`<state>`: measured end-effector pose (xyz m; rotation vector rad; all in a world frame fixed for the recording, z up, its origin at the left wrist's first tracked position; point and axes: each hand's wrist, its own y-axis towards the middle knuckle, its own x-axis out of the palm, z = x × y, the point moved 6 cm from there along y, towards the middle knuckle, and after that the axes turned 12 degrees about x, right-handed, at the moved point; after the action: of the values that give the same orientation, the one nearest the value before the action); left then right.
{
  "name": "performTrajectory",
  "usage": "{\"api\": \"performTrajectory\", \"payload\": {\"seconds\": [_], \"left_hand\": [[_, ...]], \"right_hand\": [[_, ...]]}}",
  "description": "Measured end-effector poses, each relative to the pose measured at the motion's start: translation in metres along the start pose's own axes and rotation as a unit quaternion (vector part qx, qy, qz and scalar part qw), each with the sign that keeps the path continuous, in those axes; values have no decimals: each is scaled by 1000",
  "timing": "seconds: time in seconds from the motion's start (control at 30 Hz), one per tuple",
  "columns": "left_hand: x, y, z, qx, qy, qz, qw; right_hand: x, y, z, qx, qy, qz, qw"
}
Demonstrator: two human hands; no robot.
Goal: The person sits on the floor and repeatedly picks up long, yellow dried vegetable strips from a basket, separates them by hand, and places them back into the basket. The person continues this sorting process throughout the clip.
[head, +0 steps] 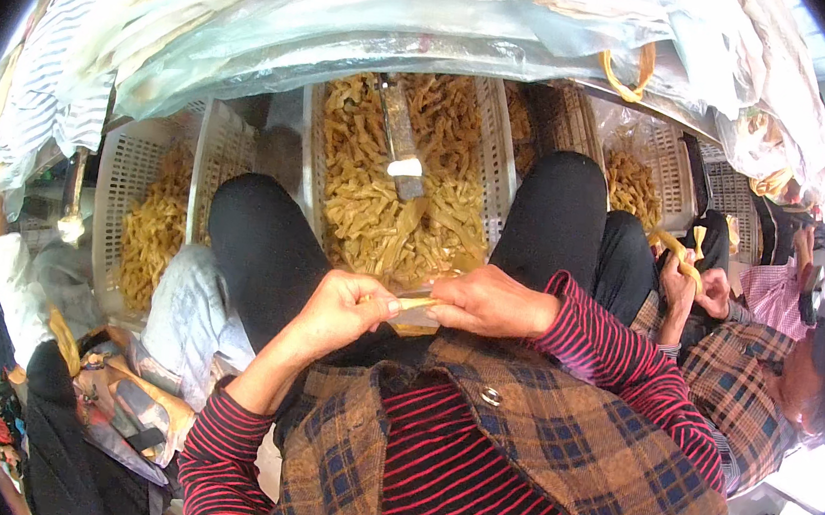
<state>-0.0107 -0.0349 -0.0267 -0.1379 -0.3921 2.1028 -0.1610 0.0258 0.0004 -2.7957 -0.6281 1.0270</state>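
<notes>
My left hand (348, 306) and my right hand (487, 301) meet above my lap. Between their fingertips a short yellow strip (417, 303), perhaps of bean curd skin, is stretched, and both hands pinch it. Fingers cover its two ends. Right behind the hands, between my knees, stands a white plastic crate (499, 168) holding a deep heap of yellow-brown knotted strips (364, 211). A longer flat strip (408, 231) lies on top of the heap.
A metal bar (398, 124) with a white band slants over the crate. Clear plastic sheeting (375, 39) covers a raised surface beyond. Another perforated crate (200, 160) is at left. On the right, a person's hands (680, 289) hold a yellow strip; another person's jeans-clad leg (193, 295) is close at left.
</notes>
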Motion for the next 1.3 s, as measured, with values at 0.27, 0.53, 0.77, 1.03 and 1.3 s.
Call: {"api": "performTrajectory", "payload": {"seconds": [0.27, 0.53, 0.77, 1.03, 1.3], "left_hand": [[-74, 71, 87, 303, 181, 232, 906], [-85, 87, 24, 177, 184, 226, 940], [31, 42, -16, -86, -310, 53, 945], [40, 27, 8, 41, -278, 88, 956], [1, 7, 86, 264, 320, 135, 900]], "right_hand": [[-111, 72, -1, 50, -15, 277, 959], [-110, 73, 40, 93, 70, 241, 963], [-38, 30, -58, -78, 223, 178, 955], [-61, 13, -16, 58, 337, 220, 913], [-18, 21, 1, 57, 202, 105, 972]]}}
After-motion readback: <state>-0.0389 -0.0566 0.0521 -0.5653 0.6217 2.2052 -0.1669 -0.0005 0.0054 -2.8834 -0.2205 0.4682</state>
